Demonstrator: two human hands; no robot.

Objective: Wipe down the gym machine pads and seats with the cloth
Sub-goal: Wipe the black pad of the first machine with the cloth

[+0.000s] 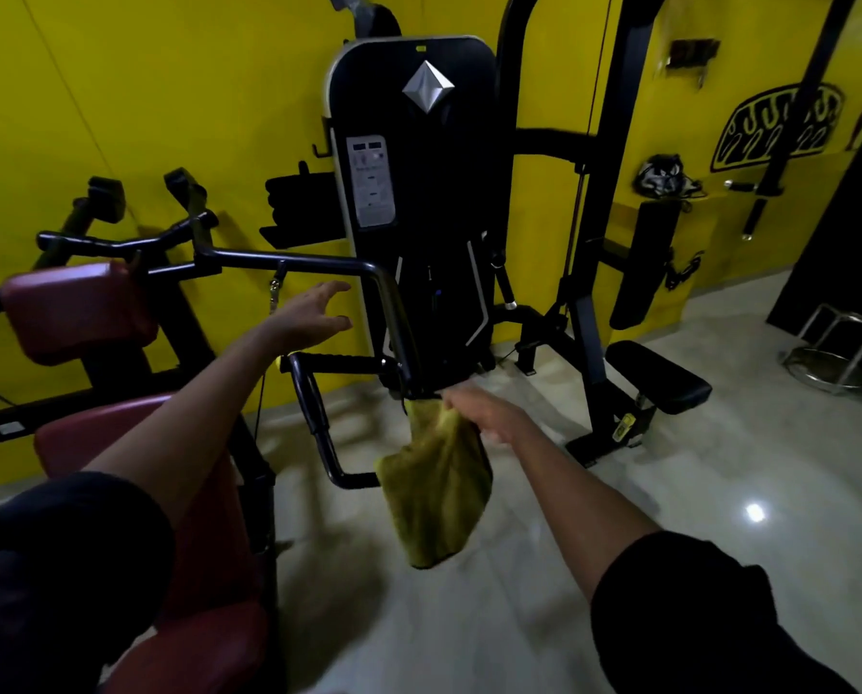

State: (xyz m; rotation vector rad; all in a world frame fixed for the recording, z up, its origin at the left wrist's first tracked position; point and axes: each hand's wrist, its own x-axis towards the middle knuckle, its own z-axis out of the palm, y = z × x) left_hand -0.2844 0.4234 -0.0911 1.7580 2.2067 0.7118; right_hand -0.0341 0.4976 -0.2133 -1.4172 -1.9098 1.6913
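Gripped at its top edge by the right hand (489,415), the yellow-green cloth (439,493) hangs loose just beside the foot of the black weight-stack tower (418,192), above the pale floor (769,468). Left of the tower stand the red seat (208,568) and red pad (73,313). Near the black handle bar (293,263), the left hand (308,313) hovers with fingers spread, holding nothing.

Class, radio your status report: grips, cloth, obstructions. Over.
Left grip open, near black bar. Right grip holds cloth, dangling, wiping nothing. Handle frame between cloth and red seat.
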